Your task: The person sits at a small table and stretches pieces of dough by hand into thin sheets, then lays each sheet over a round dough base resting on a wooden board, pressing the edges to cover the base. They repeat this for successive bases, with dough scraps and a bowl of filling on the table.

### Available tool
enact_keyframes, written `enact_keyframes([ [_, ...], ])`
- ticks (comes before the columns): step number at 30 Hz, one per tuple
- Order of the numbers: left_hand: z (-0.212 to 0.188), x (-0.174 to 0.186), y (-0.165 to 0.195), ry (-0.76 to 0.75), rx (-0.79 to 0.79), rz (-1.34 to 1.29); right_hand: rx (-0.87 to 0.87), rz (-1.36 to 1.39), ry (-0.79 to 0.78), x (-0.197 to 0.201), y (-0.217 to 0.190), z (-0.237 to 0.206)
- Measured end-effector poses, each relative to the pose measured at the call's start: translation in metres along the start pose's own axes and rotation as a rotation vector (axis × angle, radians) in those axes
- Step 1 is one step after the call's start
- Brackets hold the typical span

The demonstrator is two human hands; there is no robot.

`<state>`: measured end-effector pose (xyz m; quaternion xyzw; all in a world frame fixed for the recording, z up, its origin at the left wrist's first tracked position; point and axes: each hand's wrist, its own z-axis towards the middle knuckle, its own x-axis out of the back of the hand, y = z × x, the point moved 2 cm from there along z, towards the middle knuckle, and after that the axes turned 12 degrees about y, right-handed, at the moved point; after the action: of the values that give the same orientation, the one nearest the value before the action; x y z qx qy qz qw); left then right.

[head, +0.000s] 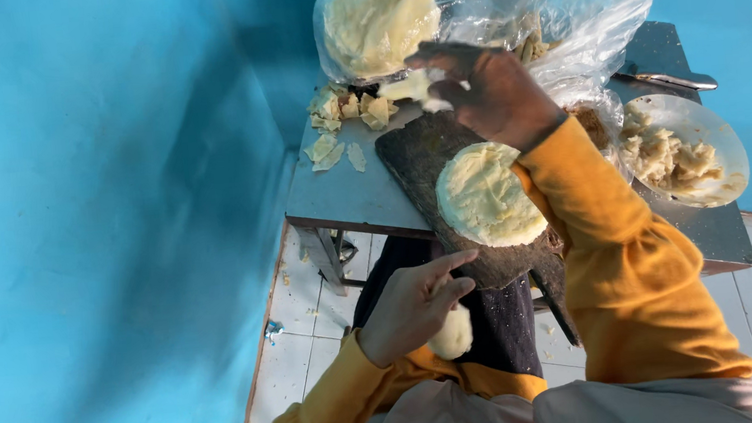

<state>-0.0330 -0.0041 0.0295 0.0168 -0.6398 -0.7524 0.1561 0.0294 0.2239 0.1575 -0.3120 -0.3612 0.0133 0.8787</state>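
While your left hand (pixel 413 308) cups a small dough ball (pixel 453 332) near your lap, your right hand (pixel 488 88) pinches a pale dough strip (pixel 410 86) at the far end of the dark board (pixel 421 158), beyond the flattened dough disc (pixel 486 195). You seem mid-portioning; next calls for a clean tear.

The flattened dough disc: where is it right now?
In the head view, the flattened dough disc lies on the dark board at centre, just below the right hand.

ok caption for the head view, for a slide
Left hand holds a dough lump; right hand reaches over a dough disc on a dark board.
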Motion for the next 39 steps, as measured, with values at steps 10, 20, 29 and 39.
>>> enact_keyframes([
  [10, 0.015, 0.004, 0.004, -0.003, -0.2, -0.734, -0.435, 0.683, -0.395, -0.031, 0.006, -0.207],
  [20, 0.02, -0.01, -0.028, -0.146, 0.273, -0.715, -0.682, 0.658, 0.101, 0.005, 0.068, -0.27],
  [29, -0.005, -0.023, -0.036, -0.046, 0.387, -0.864, -0.741, 0.689, 0.193, 0.007, 0.057, -0.269],
  [39, -0.005, -0.04, -0.022, -0.136, 0.24, -0.72, -0.759, 0.363, -0.169, 0.016, 0.019, -0.246],
])
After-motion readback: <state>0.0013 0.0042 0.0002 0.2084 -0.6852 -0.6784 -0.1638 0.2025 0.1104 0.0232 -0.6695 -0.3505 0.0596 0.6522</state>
